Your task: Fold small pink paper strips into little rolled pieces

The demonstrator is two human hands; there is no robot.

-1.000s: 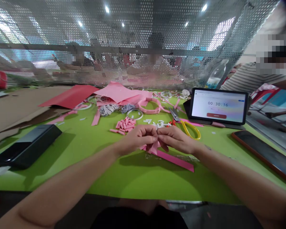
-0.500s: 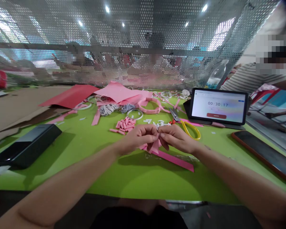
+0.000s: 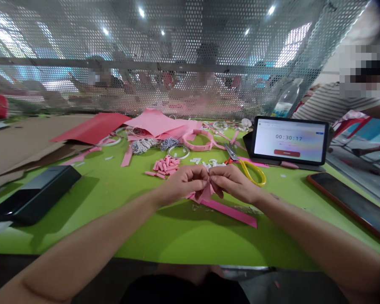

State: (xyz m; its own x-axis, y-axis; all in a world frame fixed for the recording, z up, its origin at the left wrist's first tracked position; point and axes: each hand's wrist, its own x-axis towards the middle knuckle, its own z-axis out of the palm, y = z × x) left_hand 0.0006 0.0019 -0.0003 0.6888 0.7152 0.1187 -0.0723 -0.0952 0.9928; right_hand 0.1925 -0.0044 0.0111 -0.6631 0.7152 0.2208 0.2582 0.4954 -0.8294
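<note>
My left hand (image 3: 186, 181) and my right hand (image 3: 232, 180) meet fingertip to fingertip above the table, both pinching a small pink paper piece (image 3: 205, 193). Part of the paper hangs below the fingers; the pinched part is hidden. Under the hands lies a darker pink paper strip (image 3: 231, 212), slanting toward the table's front. A pile of short rolled pink paper pieces (image 3: 167, 164) is just beyond my left hand. Scissors with yellow handles (image 3: 255, 172) lie open beyond my right hand, and white paper scraps (image 3: 212, 163) sit behind the fingers.
A tablet showing a timer (image 3: 289, 139) stands at right, with a phone (image 3: 351, 204) in front. A black box-like device (image 3: 34, 194) is at left, near cardboard (image 3: 28, 135). Pink sheets (image 3: 155, 122), a pink ring (image 3: 198, 147) and string (image 3: 144, 145) lie behind. A person (image 3: 329, 101) sits at right.
The view has shifted very slightly. Both hands keep their pinch on the pink paper in almost the same place; nothing else has visibly moved.
</note>
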